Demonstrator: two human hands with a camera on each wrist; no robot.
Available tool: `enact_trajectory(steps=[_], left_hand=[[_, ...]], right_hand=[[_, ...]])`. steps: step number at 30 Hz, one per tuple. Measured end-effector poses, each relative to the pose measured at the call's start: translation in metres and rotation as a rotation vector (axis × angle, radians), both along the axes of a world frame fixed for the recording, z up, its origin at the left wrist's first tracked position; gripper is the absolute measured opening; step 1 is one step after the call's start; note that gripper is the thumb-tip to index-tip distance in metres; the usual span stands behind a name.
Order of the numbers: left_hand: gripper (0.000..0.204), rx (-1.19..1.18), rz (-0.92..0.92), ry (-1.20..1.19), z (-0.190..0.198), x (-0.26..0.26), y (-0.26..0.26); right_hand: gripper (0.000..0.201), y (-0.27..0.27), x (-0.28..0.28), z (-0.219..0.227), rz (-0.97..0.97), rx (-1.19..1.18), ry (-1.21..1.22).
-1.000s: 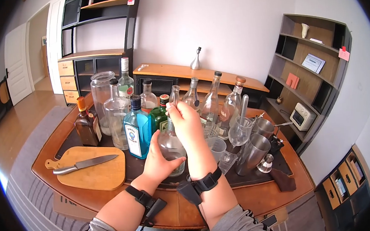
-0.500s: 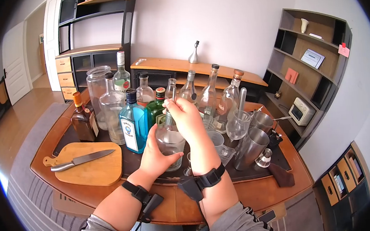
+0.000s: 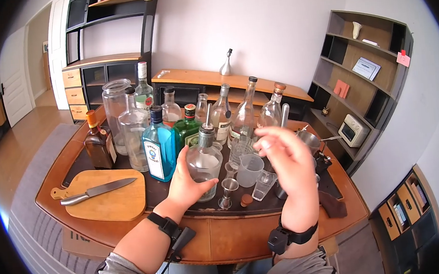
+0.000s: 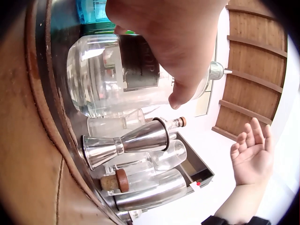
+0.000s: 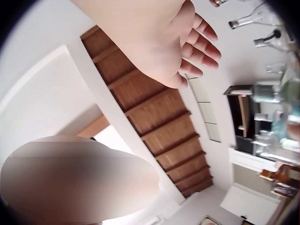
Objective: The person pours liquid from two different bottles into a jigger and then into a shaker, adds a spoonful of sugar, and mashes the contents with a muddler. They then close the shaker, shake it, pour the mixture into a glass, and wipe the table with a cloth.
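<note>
My left hand [image 3: 184, 182] grips a clear glass bottle [image 3: 201, 163] by its side, thumb in front. The bottle stands upright, and a metal pourer [image 3: 207, 126] sits in its neck. In the left wrist view a dark label [image 4: 140, 63] shows on the bottle [image 4: 96, 75]. Off to the right, my right hand [image 3: 288, 155] hangs in the air with loosely bent fingers, holding nothing; the right wrist view shows its palm [image 5: 164, 47] bare. It hides part of the barware behind it. Between the hands stand a steel jigger [image 3: 228, 191], a cork stopper [image 3: 246, 201] and a plastic measuring cup [image 3: 250, 170].
Left of the bottle, a knife [image 3: 98, 191] lies on a wooden cutting board [image 3: 107, 208]. A blue bottle [image 3: 166, 146] stands close by the left hand. Several more bottles line the back of the leather-topped table [image 3: 236, 237]. A small faceted glass [image 3: 263, 185] is near the cork.
My right hand has let go of the pourer at the bottle's neck and moved right, uncovering the jigger, cork and cups. The left hand keeps its grip on the bottle.
</note>
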State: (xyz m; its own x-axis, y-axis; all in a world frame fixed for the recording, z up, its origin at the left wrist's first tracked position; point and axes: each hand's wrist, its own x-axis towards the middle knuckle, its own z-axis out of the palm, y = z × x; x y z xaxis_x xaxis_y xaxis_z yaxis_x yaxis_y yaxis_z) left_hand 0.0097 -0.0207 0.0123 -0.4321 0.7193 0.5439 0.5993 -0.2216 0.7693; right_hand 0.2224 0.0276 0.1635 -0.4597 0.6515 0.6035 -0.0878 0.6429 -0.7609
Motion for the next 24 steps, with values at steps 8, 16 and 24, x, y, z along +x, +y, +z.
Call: enact_trajectory(steps=[8,16,24], left_hand=[[0.115,0.072,0.063,-0.020,0.003,0.002,-0.003],[0.116,0.328,0.083,-0.107,0.019,0.004,-0.022],[0.117,0.551,0.099,0.370,0.026,0.005,-0.056]], right_hand=[[0.018,0.037,0.002,-0.110,-0.081,-0.093,-0.183],[0.053,0.015,-0.013,-0.123,-0.058,0.408,-0.456],[0.059,0.007,-0.019,-0.135,0.019,0.275,-0.446]])
